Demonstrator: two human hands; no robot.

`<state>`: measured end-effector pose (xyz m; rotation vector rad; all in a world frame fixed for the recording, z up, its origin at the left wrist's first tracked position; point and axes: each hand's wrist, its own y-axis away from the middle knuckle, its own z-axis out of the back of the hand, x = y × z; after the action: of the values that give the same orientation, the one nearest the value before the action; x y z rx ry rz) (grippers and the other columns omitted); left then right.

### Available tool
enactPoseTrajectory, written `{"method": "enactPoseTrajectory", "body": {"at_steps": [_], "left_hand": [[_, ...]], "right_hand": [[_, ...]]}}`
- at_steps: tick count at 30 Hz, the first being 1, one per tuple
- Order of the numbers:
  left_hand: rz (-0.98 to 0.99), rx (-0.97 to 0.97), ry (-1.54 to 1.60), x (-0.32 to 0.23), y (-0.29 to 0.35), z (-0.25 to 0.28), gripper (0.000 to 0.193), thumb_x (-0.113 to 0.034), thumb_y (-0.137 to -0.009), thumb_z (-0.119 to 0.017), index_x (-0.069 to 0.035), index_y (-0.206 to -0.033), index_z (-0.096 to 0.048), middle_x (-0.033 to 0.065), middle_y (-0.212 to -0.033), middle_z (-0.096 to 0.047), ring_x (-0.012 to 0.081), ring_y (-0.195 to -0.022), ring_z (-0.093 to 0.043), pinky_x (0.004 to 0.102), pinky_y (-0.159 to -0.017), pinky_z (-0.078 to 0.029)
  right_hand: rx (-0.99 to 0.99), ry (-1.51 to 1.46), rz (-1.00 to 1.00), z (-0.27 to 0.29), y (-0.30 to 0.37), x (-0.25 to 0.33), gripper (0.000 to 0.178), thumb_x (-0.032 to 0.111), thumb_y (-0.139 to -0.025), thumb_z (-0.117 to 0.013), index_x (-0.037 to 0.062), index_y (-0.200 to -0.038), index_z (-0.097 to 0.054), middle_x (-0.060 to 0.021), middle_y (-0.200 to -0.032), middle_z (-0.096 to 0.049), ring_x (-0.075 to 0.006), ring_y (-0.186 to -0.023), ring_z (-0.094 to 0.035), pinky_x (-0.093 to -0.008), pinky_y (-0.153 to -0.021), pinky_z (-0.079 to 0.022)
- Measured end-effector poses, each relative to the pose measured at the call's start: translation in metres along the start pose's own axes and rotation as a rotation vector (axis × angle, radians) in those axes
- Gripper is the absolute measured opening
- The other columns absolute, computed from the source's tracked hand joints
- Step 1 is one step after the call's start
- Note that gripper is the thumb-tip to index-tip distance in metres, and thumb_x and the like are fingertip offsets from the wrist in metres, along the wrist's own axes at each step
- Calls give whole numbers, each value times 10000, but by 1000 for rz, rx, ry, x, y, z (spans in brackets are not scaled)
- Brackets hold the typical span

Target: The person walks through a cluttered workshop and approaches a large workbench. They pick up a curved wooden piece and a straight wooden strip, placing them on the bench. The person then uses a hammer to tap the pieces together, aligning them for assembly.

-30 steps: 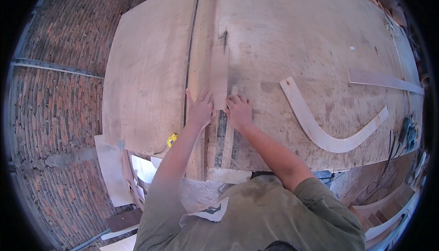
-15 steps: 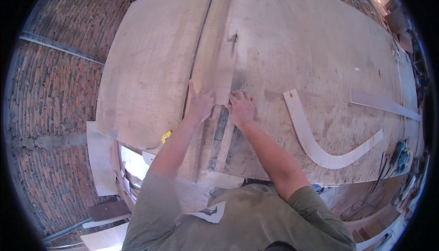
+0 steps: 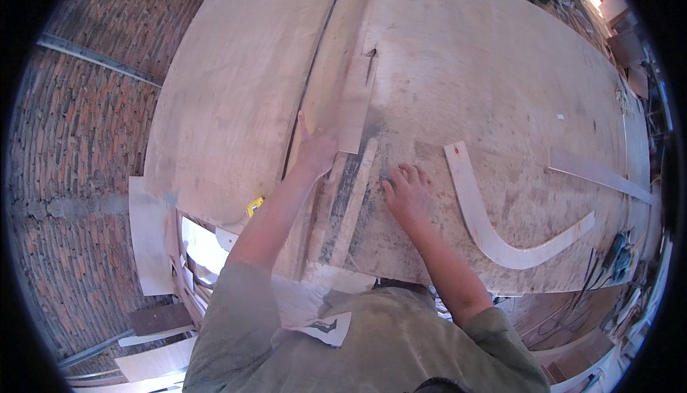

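- Half a second ago the right hand (image 3: 409, 191) was at the near corner of the small flat board (image 3: 352, 124); now it has come away to the right and back toward the person.
- Its grip is loose, the fingers spread and lightly bent, holding nothing.
- The left hand (image 3: 317, 154) has stayed at the board's near left corner, one finger stretched forward; whether its grip pinches the wood or only presses on it, I cannot tell.
- The board lies flat along the long guide strip (image 3: 339, 42), farther from the person than a second ago, beside a narrow dark slit (image 3: 371, 67).
- The table (image 3: 465, 71) is a broad wooden sheet, stained darker near the person, where a black band (image 3: 346, 184) and a pale strip (image 3: 358, 191) run side by side.
- On its right rest a curved wooden piece (image 3: 478, 228), a straight strip (image 3: 601, 174) and a blue-green tool (image 3: 617, 257).
- A yellow tape measure (image 3: 255, 207) sits left of the left forearm.
- A rough brick wall (image 3: 79, 149), crossed by a pale bar (image 3: 100, 59), stands at left; a light panel (image 3: 152, 243) is near the table's corner.
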<state>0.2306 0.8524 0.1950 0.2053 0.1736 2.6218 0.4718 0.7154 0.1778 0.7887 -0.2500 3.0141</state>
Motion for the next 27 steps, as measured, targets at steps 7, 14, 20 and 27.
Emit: {"method": "enactPoseTrajectory", "body": {"at_steps": [7, 14, 20, 27], "left_hand": [[2, -42, 7, 5, -11, -10, 257, -188, -842, -714, -121, -1091, -726, -38, -1232, -574, 224, -1395, -442, 809, -1149, 9], [8, -83, -7, 5, -20, -6, 194, -176, -837, -711, -126, -1020, -751, -57, -1193, -601, 210, -1388, -436, 800, -1158, -8], [7, -121, -28, 5, -31, -6, 204, -156, -831, -700, -135, -1023, -767, -68, -1269, -601, 224, -1402, -427, 793, -1169, -6], [18, -164, 6, 8, -47, -3, 244, -164, -850, -682, -125, -1075, -768, -52, -1258, -599, 233, -1414, -420, 794, -1172, -25]], "right_hand": [[-11, 93, 61, 32, 81, -44, 352, 274, -826, -769, 140, -1149, -724, -59, -1260, -607, -305, -1278, -507, -512, -1056, -352], [-28, 123, 60, 35, 93, -52, 392, 313, -848, -729, 157, -1207, -710, -67, -1261, -599, -291, -1262, -513, -486, -1053, -362], [-24, 131, 66, 33, 92, -53, 400, 311, -844, -731, 162, -1215, -705, -63, -1257, -595, -292, -1263, -513, -482, -1066, -363], [-12, 122, 53, 35, 90, -50, 384, 305, -844, -726, 164, -1200, -708, -59, -1239, -603, -291, -1258, -518, -481, -1052, -380]]}}
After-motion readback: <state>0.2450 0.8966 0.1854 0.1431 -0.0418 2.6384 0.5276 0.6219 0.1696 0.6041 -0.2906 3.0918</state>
